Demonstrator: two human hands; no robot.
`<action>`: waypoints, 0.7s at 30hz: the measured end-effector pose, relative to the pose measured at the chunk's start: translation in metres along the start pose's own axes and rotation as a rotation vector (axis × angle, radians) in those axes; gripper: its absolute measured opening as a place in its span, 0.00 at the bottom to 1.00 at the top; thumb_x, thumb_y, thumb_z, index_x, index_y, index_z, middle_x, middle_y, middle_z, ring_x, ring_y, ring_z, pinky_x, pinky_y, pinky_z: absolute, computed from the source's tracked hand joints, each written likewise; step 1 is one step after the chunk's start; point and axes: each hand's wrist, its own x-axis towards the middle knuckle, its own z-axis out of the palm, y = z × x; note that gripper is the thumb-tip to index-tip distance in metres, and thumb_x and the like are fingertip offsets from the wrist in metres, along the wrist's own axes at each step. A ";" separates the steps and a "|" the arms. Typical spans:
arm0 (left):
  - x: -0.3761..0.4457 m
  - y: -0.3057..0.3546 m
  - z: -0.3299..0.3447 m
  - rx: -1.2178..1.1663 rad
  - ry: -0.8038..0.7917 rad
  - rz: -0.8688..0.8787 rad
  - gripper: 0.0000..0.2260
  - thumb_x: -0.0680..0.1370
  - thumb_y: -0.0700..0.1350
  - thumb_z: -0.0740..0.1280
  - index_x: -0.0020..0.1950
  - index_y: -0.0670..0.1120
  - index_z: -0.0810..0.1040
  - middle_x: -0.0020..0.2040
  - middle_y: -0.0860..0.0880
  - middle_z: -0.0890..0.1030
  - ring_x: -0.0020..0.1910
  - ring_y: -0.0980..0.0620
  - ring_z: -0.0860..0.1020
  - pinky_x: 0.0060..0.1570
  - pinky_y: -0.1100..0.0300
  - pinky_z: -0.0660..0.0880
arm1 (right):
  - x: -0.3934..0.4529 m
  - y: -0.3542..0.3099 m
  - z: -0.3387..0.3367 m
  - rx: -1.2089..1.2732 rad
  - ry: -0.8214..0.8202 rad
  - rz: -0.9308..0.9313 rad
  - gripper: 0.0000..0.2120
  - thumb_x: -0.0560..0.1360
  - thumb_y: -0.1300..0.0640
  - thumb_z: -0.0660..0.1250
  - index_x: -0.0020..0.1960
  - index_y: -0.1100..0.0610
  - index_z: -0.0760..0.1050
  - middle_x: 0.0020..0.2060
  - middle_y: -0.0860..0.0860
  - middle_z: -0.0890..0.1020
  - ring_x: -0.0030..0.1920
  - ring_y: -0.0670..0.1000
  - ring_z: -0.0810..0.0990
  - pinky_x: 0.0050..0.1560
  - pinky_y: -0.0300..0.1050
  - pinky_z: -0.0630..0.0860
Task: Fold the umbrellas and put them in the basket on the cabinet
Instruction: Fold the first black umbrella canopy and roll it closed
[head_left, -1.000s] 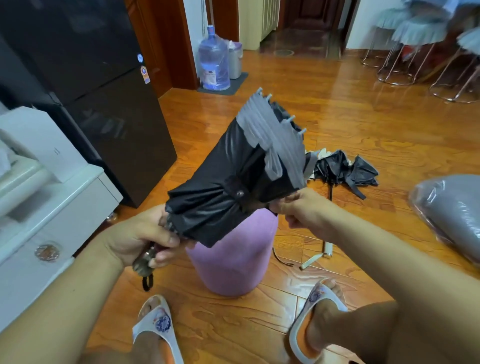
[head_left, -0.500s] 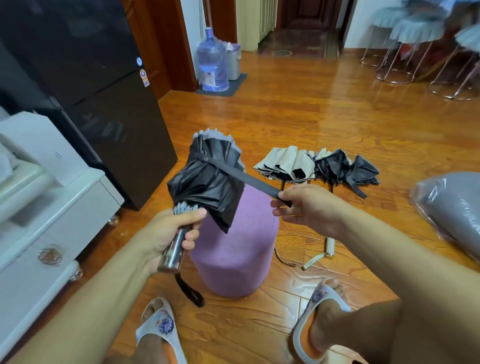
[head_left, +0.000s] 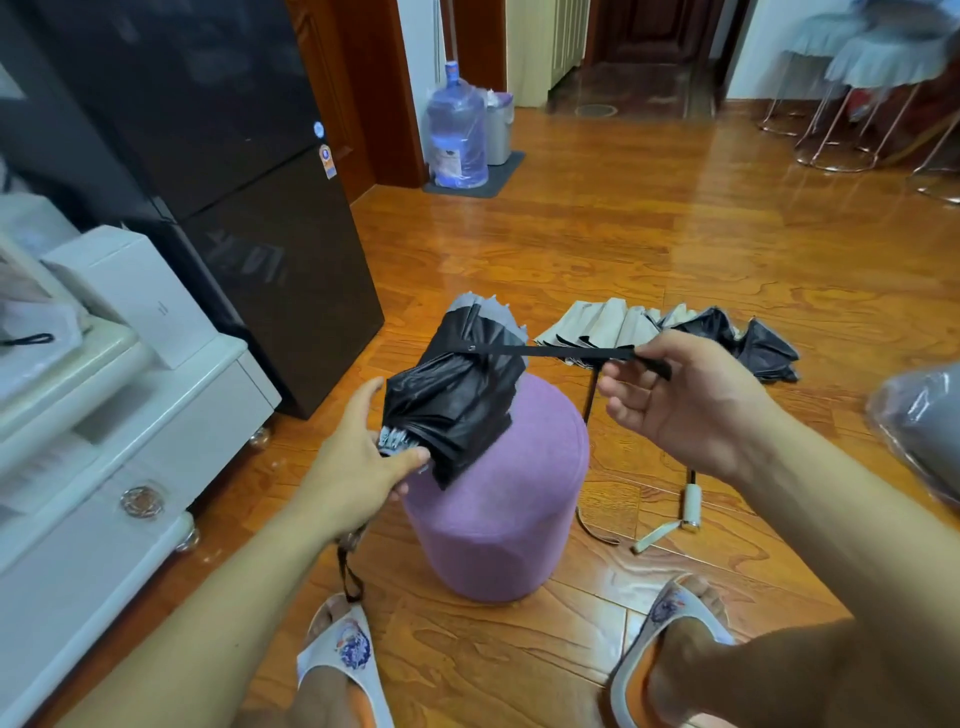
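Observation:
A collapsed black umbrella (head_left: 457, 387) with a grey rim hangs over a purple stool (head_left: 498, 499). My left hand (head_left: 363, 457) grips it at the base of the canopy, by the handle. Its black closing strap (head_left: 561, 353) is stretched out to the right, with my right hand (head_left: 685, 395) pinching the strap's end. On the floor behind lies a second umbrella (head_left: 670, 338), beige and black, loosely gathered, its shaft and pale handle (head_left: 691, 506) pointing toward me. The basket cannot be made out for sure.
A white cabinet (head_left: 130, 447) with white boxes stands at the left beside a black fridge (head_left: 218, 171). A water jug (head_left: 457, 130) sits at the back. A plastic-wrapped grey bundle (head_left: 919, 431) lies at the right. My slippered feet flank the stool.
The umbrella has swung from upright to tilted over the stool. My right hand has pulled the strap out to the right, and my left hand has slid up from the handle to the canopy's base.

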 end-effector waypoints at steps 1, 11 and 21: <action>-0.002 0.001 -0.001 0.021 -0.026 0.048 0.39 0.77 0.43 0.75 0.75 0.69 0.56 0.45 0.48 0.86 0.33 0.49 0.84 0.39 0.53 0.79 | 0.000 -0.001 -0.001 -0.014 0.023 0.009 0.06 0.78 0.61 0.60 0.55 0.59 0.68 0.38 0.56 0.82 0.37 0.54 0.83 0.41 0.47 0.79; -0.025 0.030 -0.002 -0.563 -0.353 -0.013 0.20 0.85 0.42 0.61 0.75 0.58 0.70 0.34 0.42 0.79 0.28 0.48 0.75 0.24 0.59 0.72 | 0.010 0.018 -0.004 -0.835 0.070 0.203 0.10 0.77 0.54 0.66 0.53 0.60 0.80 0.41 0.53 0.85 0.41 0.53 0.86 0.50 0.52 0.80; -0.030 0.021 0.025 0.119 -0.119 0.283 0.33 0.81 0.44 0.67 0.73 0.78 0.60 0.34 0.49 0.83 0.30 0.50 0.79 0.38 0.59 0.76 | -0.023 0.027 0.035 -0.905 0.091 -0.305 0.13 0.81 0.49 0.65 0.44 0.58 0.77 0.34 0.52 0.84 0.32 0.51 0.79 0.37 0.47 0.75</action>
